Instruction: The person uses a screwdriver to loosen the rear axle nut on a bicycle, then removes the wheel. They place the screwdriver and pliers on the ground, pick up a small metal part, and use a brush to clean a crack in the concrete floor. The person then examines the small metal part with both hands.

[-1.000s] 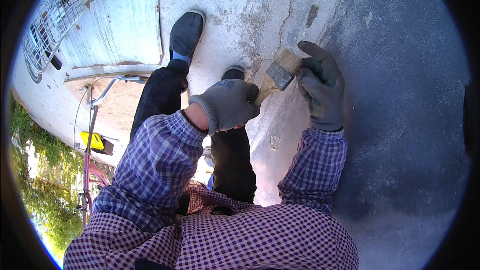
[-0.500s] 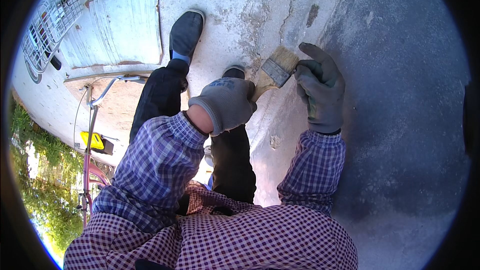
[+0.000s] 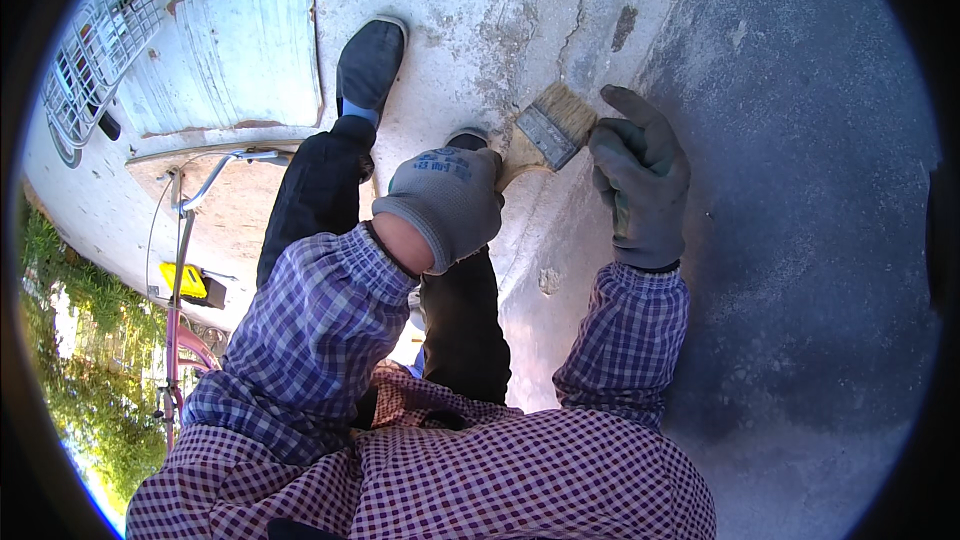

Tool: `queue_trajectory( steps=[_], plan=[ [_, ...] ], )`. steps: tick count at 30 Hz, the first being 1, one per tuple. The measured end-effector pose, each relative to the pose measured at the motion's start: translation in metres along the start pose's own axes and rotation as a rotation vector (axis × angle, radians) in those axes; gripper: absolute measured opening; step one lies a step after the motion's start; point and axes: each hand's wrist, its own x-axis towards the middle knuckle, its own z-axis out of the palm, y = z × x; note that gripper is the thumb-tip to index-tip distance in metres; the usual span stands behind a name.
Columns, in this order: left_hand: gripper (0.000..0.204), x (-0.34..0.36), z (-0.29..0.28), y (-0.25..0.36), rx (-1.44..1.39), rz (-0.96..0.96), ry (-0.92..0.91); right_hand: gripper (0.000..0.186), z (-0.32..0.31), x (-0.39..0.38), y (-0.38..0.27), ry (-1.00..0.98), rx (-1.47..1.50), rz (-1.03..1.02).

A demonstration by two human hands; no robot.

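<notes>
My left hand (image 3: 440,195), in a grey knit glove, is closed around the wooden handle of a flat paintbrush (image 3: 545,135). The brush has a worn metal band and pale bristles that point up and to the right. My right hand (image 3: 645,170), gloved in grey with darker fingertips, is just right of the bristles. Its thumb and a bent finger come together by the bristle corner, while the index finger curves upward. Anything small between those fingertips is hidden. Whether they touch the bristles is hard to tell.
Dark grey concrete surface (image 3: 810,190) lies to the right; pale cracked concrete (image 3: 500,0) is ahead. My dark shoe (image 3: 370,65) stands on it. At left are a pale board (image 3: 235,40), a wire basket (image 3: 100,50), a bicycle handlebar (image 3: 215,180) and a yellow-and-black object (image 3: 190,282).
My left hand has shifted slightly left with the paintbrush, and the brush has turned a little, its bristle end moving up and left. The right hand stays nearly still.
</notes>
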Motion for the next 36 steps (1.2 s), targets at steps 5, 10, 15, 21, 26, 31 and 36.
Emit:
queue_trajectory(
  steps=[5, 10, 15, 21, 26, 31, 36],
  plan=[
    [0.024, 0.000, 0.005, -0.002, 0.003, 0.006, 0.019, 0.045, -0.004, 0.000, -0.001, -0.020, 0.029, -0.011],
    [0.024, 0.001, 0.010, -0.004, -0.032, 0.059, 0.045, 0.043, -0.006, -0.001, -0.004, -0.026, 0.016, -0.003],
    [0.025, 0.000, 0.009, -0.005, -0.045, 0.092, 0.033, 0.040, -0.005, 0.004, -0.003, 0.066, -0.106, -0.007],
    [0.025, 0.004, 0.006, -0.006, -0.019, 0.015, 0.007, 0.038, -0.005, 0.002, -0.004, 0.008, 0.115, -0.039],
    [0.024, 0.004, 0.010, -0.007, -0.027, 0.013, 0.072, 0.042, -0.003, -0.002, -0.004, -0.103, 0.174, 0.072],
    [0.023, 0.005, 0.013, -0.008, -0.021, 0.014, 0.106, 0.040, -0.002, 0.001, -0.006, -0.042, 0.109, 0.159],
    [0.022, 0.006, 0.012, -0.008, 0.023, 0.002, 0.121, 0.039, -0.002, 0.004, -0.007, 0.048, 0.054, 0.176]
  ],
)
